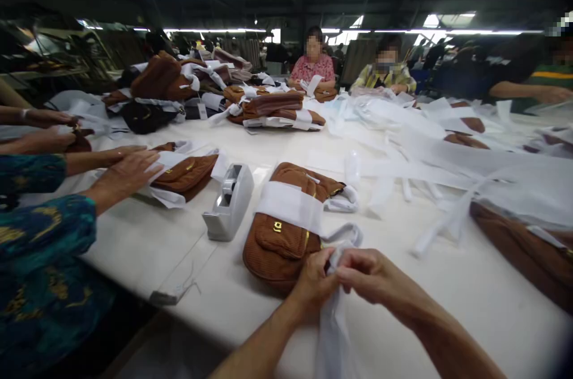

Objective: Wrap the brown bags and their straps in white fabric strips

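Note:
A brown corduroy bag [268, 247] lies on the table before me, with a white paper band [290, 205] round its middle and a gold emblem on its front pocket. Just at its lower right corner, my left hand [316, 280] is closed on a white tissue strip [333, 325]. My right hand [369, 274] pinches the same strip close beside the left fingers. Part of the strip hangs down toward me, while a white-wrapped strap [349, 233] loops up from the hands beside the bag. What lies inside the wrapping at my fingertips is mostly hidden.
A grey tape dispenser [230, 203] stands left of the bag. Farther left, a co-worker's hands [128, 173] press on another brown bag [188, 176]. Stacked bags [277, 110] sit behind, white sheets [447, 146] spread to the right, and a tag bundle [163, 298] lies near the front edge.

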The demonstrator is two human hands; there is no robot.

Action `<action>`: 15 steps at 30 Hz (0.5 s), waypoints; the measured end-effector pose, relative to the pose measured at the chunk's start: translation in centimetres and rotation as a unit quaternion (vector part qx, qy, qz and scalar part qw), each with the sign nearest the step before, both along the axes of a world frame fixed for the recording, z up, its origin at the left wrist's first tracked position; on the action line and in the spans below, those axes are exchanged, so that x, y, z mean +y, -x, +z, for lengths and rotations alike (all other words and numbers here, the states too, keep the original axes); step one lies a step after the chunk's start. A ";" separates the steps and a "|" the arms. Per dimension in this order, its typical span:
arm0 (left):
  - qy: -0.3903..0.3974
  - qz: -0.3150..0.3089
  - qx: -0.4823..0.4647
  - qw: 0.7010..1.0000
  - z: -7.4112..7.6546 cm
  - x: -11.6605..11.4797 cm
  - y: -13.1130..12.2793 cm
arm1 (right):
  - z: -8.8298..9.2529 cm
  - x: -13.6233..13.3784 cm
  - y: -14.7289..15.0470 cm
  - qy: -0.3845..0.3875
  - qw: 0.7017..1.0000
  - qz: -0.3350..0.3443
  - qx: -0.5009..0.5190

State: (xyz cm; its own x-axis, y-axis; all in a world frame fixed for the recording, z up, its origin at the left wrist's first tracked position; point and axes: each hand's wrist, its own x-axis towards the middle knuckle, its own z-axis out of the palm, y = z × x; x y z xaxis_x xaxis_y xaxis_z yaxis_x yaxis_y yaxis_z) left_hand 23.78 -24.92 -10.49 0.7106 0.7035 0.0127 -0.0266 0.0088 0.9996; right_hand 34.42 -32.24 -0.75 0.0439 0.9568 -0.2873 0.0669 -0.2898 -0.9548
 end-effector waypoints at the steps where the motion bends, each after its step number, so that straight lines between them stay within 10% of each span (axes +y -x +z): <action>1: -0.019 -0.013 0.004 1.000 0.0 0.0 0.0 | -0.7 -1.1 -2.1 0.019 0.999 -0.007 -0.040; 15: -0.140 -0.033 0.076 0.987 -0.2 0.0 -0.2 | -4.5 -1.3 -5.3 0.014 0.993 0.055 -0.100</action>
